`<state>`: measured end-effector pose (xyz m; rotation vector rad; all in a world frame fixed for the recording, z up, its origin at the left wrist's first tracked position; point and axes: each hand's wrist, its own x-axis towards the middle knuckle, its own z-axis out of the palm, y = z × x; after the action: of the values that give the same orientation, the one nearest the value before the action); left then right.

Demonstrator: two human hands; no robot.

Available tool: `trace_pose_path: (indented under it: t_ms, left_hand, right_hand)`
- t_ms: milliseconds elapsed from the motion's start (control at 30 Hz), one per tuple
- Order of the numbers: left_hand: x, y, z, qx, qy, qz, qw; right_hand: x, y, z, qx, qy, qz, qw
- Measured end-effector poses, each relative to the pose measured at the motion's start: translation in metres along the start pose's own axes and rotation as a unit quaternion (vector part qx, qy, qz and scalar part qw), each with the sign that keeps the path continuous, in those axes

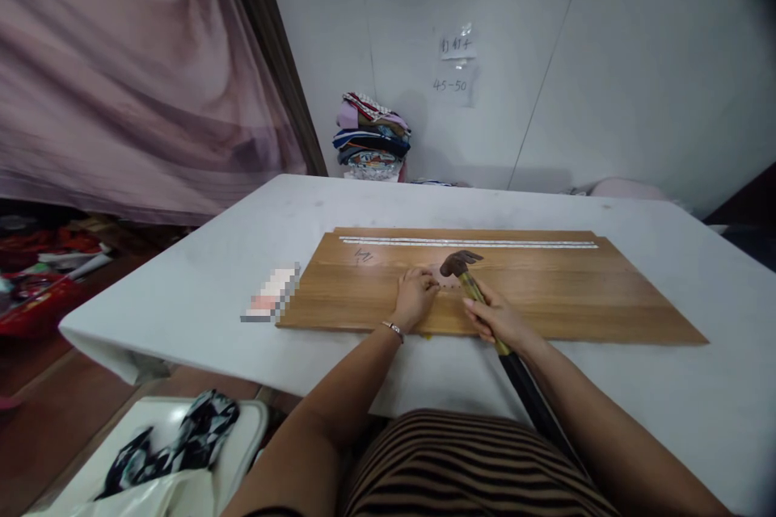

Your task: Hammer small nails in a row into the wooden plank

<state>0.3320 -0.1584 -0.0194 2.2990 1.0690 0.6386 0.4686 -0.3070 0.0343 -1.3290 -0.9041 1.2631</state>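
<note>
My right hand (497, 317) is wrapped round the handle of a claw hammer (471, 284), well up towards its head. The long dark end of the handle runs back beneath my right forearm. The hammer's head hangs over a wooden board (582, 295), just right of my left hand (416, 295). That hand rests on the board with its fingertips pinched together; whatever they hold is too small to make out. A short row of small dark points (449, 287), perhaps nails, shows in the board between my hands.
Two white strips (466, 242) run along the board's far side. The board lies on a white table (200, 275). A blurred-out flat object (272, 291) lies left of it. Folded clothes (373, 137) are stacked by the wall. A white chair (242, 428) with cloth stands at lower left.
</note>
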Motion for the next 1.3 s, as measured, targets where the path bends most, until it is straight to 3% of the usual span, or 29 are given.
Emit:
trace_pose_path:
  t_ms: [633, 1300]
  left_hand:
    - [-0.002, 0.005, -0.002, -0.009, 0.002, 0.004, 1.000]
    - [-0.002, 0.004, -0.002, -0.011, 0.002, 0.013, 1.000]
  right_hand:
    - [0.001, -0.007, 0.017, -0.086, 0.027, 0.024, 0.996]
    - [0.002, -0.003, 0.013, -0.095, 0.009, 0.028, 0.995]
